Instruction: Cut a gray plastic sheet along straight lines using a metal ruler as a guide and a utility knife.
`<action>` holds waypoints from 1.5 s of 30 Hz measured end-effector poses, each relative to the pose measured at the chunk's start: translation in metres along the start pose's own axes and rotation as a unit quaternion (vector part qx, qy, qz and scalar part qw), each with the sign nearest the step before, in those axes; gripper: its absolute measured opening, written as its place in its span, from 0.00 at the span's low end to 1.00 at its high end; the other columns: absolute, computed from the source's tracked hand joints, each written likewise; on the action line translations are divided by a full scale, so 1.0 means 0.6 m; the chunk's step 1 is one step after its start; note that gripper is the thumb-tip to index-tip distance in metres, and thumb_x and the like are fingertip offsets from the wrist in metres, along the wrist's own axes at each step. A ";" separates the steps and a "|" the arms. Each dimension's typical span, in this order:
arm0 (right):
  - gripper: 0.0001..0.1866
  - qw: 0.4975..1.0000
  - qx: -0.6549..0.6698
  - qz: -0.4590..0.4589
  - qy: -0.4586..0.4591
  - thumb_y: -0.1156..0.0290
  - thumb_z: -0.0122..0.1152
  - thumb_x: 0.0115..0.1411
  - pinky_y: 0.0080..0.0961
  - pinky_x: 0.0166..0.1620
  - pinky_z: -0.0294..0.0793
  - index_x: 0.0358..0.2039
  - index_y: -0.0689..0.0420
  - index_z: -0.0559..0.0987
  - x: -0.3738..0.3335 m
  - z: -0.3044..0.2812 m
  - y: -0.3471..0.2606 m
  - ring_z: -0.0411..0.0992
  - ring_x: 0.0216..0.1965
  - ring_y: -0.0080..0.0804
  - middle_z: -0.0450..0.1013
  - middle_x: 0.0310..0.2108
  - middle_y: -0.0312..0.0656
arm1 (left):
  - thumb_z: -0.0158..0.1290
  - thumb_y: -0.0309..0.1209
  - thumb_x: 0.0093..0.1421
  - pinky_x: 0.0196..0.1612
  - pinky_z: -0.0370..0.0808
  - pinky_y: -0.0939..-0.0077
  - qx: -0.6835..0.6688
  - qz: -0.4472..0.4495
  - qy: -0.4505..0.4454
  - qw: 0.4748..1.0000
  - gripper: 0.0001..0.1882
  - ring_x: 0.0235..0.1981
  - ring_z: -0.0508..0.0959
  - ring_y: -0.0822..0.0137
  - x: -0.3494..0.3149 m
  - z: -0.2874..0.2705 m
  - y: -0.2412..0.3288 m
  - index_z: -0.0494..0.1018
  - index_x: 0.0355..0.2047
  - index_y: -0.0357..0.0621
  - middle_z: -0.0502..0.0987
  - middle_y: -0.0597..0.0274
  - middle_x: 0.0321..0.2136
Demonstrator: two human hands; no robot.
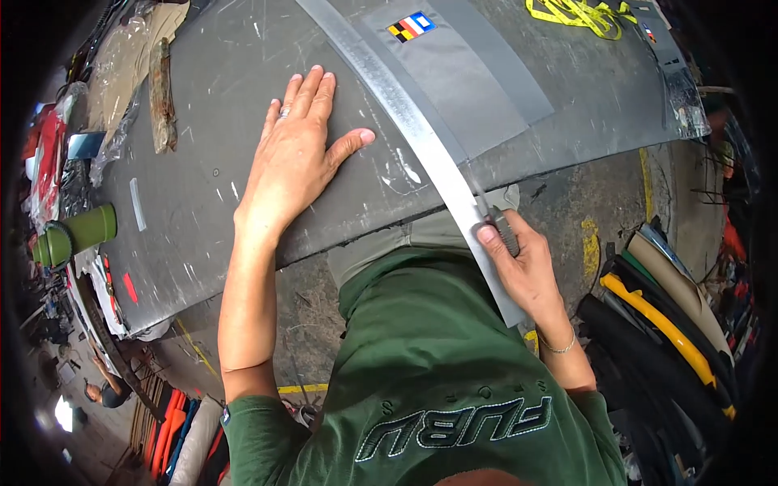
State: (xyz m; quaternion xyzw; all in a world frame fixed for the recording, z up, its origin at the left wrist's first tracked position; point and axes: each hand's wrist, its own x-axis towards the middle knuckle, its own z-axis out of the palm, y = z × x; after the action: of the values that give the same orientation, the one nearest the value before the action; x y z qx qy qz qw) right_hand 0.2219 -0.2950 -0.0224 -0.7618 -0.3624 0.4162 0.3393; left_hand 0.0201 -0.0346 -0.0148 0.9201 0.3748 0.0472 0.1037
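My left hand (pixel 296 158) lies flat on the dark grey, scratched table (pixel 203 174), fingers stretched forward and thumb out to the side. A long metal straightedge (pixel 393 101) crosses the table, its near end jutting past the edge in front of my body. At that overhanging part, my right hand (pixel 527 267) is closed around a dark-handled utility knife (pixel 504 231), held against the straightedge's right side. Right of the straightedge lies a piece of grey fabric (pixel 466 77) with a small colourful flag patch (pixel 412 27); the metal covers part of its left edge.
A heap of yellow tape (pixel 579 14) sits at the far right. Toward the left are a rough wooden stick (pixel 162 101), brown paper (pixel 121 57) and a green flask (pixel 89 229). Material rolls (pixel 648 324) stand off the table's right side. Another person (pixel 109 393) is at lower left.
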 end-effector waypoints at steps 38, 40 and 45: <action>0.42 0.959 -0.142 -0.244 0.012 0.86 0.71 0.43 0.37 0.38 0.76 0.65 0.61 0.79 -0.032 0.006 -0.023 0.77 0.34 0.44 0.79 0.34 0.41 | 0.73 0.51 0.52 0.72 0.71 0.51 -0.098 0.037 0.066 0.992 0.57 0.72 0.67 0.43 0.035 0.024 -0.002 0.60 0.73 0.33 0.63 0.40 0.73; 0.37 0.967 -0.106 -0.231 0.020 0.88 0.69 0.48 0.37 0.38 0.77 0.62 0.62 0.81 -0.025 0.006 -0.018 0.79 0.33 0.45 0.81 0.34 0.45 | 0.73 0.52 0.53 0.73 0.69 0.50 -0.092 0.036 0.059 0.993 0.56 0.73 0.66 0.42 0.035 0.023 -0.002 0.61 0.72 0.32 0.62 0.40 0.73; 0.27 0.990 0.024 -0.142 -0.005 0.84 0.71 0.58 0.32 0.42 0.80 0.59 0.66 0.81 -0.006 0.013 0.001 0.83 0.35 0.35 0.84 0.38 0.50 | 0.68 0.56 0.58 0.78 0.59 0.47 -0.082 0.042 0.037 0.995 0.52 0.76 0.60 0.43 0.035 0.024 -0.006 0.63 0.72 0.33 0.61 0.41 0.75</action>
State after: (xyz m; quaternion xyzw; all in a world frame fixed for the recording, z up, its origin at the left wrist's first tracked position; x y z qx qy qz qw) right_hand 0.2138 -0.2969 -0.0246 -0.6920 -0.4584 0.3766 0.4113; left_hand 0.0350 -0.0197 -0.0297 0.9211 0.3340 0.1160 0.1629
